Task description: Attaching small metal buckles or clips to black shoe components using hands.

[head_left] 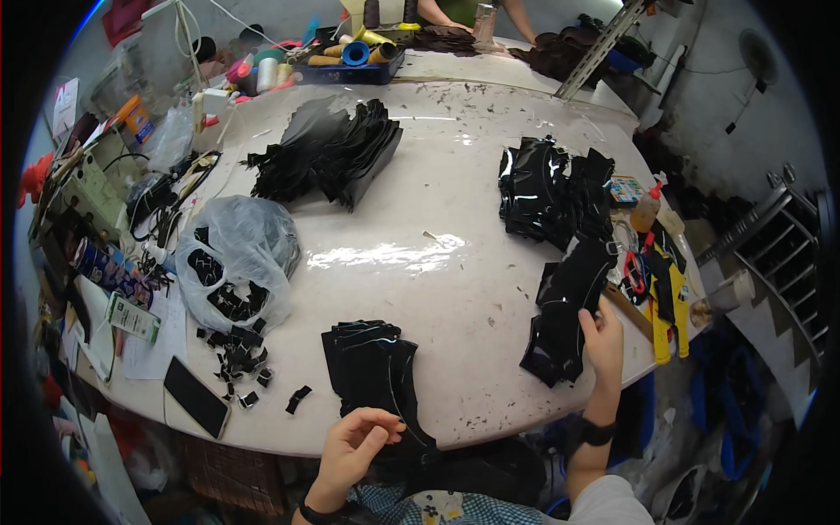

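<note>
In the head view, a stack of black, glossy, leather-like cut pieces (363,363) lies at the table's near edge. Beside its lower part is my left hand (360,444), fingers curled and thumb drawn in; a tiny dark bit shows at the fingertips, too small to name. At the right, my right hand (604,339) grips the edge of a black cut piece (560,328), thumb on top. That piece lies on a pile reaching toward more shiny black pieces (534,188). Small black pieces with metal loops (241,359) are scattered at the left.
A plastic bag (280,254) of small black parts and a phone (197,396) lie left. A fanned black stack (332,149) and a thread-spool tray (350,72) stand farther back. Yellow-handled scissors (662,315) and a bottle (646,210) are right. Another person's arms (518,19) show across the table.
</note>
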`<state>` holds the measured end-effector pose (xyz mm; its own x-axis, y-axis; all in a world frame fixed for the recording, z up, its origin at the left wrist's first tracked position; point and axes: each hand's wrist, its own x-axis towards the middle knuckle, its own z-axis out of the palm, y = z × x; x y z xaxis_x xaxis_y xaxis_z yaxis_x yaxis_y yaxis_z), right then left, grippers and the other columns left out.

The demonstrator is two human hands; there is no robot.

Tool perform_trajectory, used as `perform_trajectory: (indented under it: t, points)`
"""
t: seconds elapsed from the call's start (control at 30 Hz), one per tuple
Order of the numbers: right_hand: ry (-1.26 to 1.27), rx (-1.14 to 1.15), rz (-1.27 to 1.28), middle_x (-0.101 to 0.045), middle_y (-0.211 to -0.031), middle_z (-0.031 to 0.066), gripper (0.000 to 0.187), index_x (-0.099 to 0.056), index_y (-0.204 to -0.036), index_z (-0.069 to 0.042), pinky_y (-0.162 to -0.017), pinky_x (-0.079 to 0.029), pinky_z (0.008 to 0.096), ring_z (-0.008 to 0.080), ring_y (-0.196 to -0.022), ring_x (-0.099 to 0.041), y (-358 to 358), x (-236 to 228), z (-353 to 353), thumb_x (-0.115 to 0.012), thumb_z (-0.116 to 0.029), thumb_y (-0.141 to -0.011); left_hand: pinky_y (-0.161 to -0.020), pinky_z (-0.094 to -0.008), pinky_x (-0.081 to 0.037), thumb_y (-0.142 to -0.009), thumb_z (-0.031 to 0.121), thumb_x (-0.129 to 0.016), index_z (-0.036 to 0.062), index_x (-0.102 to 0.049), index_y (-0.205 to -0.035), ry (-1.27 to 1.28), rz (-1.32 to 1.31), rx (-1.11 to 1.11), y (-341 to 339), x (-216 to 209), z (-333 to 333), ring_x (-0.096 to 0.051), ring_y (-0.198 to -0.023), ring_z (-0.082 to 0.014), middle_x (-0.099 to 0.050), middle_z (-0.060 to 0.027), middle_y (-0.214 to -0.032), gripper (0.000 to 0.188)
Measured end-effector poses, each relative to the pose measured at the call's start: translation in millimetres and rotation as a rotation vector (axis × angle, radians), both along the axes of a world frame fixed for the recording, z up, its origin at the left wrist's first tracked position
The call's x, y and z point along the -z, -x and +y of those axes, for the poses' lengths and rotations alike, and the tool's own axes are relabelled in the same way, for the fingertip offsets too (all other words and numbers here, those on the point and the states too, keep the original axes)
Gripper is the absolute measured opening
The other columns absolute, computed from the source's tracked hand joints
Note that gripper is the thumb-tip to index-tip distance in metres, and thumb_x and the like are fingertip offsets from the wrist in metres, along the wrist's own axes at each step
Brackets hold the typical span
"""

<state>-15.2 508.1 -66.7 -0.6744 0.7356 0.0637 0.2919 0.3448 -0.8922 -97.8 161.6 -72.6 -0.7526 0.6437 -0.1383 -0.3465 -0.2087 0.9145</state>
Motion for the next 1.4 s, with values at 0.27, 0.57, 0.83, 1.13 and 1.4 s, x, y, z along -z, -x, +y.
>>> perform_trajectory:
  t: [0.27,0.57,0.83,1.13,1.4]
  points:
    - [-0.409,0.300,-0.206,-0.047,-0.097,0.0100,0.055,-0.041,-0.118,-0.001,-0.066,-0.041,0.0260,0.0177,-0.073,-0.047,-6,58,21,-0.065,-0.014,-0.071,-0.065,-0.0218,-0.046,-0.080,0.004,-0.054,-0.0028,-0.059,-0.087,0.235,0.000,-0.121,6,10,-30,-0.056,-0.071,-0.0106,-0.060,-0.0071,-0.079,0.011]
    - [-0.587,-0.526,0.949,-0.056,-0.082,0.0060,0.012,-0.047,-0.081,-0.002,-0.065,-0.042,0.0276,0.0137,-0.066,-0.051,-5,-53,-124,-0.052,-0.012,-0.079,-0.052,-0.0246,-0.042,-0.068,0.004,-0.064,0.0049,-0.063,-0.077,0.852,0.652,-0.560,25,36,-71,-0.055,-0.057,-0.0146,-0.059,-0.0067,-0.069,0.010]
    - [-0.487,-0.899,1.269,-0.046,-0.071,-0.0012,0.036,-0.043,-0.111,-0.034,-0.051,-0.032,0.0246,0.0090,-0.052,-0.045,-2,-117,-170,-0.059,-0.029,-0.079,-0.054,-0.0271,-0.043,-0.065,-0.001,-0.063,0.0016,-0.058,-0.073,0.883,0.614,-0.597,35,56,-66,-0.054,-0.060,-0.0198,-0.057,-0.0078,-0.070,0.010]
    - [-0.297,-0.988,1.391,-0.050,-0.066,-0.0004,0.038,-0.044,-0.109,-0.035,-0.044,-0.036,0.0247,0.0107,-0.046,-0.047,18,-109,-175,-0.062,-0.027,-0.076,-0.055,-0.0267,-0.045,-0.054,-0.012,-0.062,0.0040,-0.058,-0.069,0.418,1.092,-0.509,14,-1,-30,-0.057,-0.063,-0.0196,-0.060,-0.0066,-0.072,0.022]
    - [-0.395,-1.098,1.361,-0.053,-0.062,0.0002,0.030,-0.042,-0.110,-0.034,-0.045,-0.040,0.0235,0.0109,-0.046,-0.049,17,-101,-162,-0.053,-0.024,-0.084,-0.051,-0.0231,-0.042,-0.060,0.001,-0.062,0.0072,-0.062,-0.074,0.205,1.444,-0.403,3,-13,-11,-0.055,-0.064,-0.0156,-0.061,-0.0039,-0.078,0.016]
